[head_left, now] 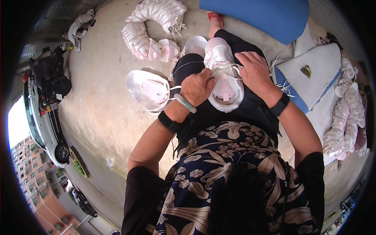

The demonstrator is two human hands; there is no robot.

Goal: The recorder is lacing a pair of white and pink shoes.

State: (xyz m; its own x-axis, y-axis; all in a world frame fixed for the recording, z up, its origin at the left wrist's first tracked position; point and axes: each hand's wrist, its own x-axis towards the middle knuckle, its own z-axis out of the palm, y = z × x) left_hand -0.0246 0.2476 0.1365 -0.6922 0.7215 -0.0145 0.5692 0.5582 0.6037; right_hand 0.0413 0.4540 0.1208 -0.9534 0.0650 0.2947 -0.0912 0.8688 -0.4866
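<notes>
A white and pink sneaker (226, 88) rests across my black-trousered lap, its toe pointing away from me and its heel toward my body. The white shoelace (226, 66) crosses its tongue. My left hand (197, 88) is at the shoe's left side, thumb and fingers pinched on the lace. On the right side, my right hand (255, 72) has its fingers bent, with a lace strand running to the thumb; the exact grip is partly hidden. Left of my knee lies another white shoe (147, 91) with a pink insole and loose laces. A pale pink shoe (194, 46) shows beyond that knee.
A curved row of nested white-pink shoe uppers (152, 29) lies on the concrete floor (98, 98) at far left. More bundled uppers (342, 113) are at right, beside a white sheet (313, 72). A blue panel (258, 17) stands ahead. A scooter (51, 78) and white car (45, 133) are left.
</notes>
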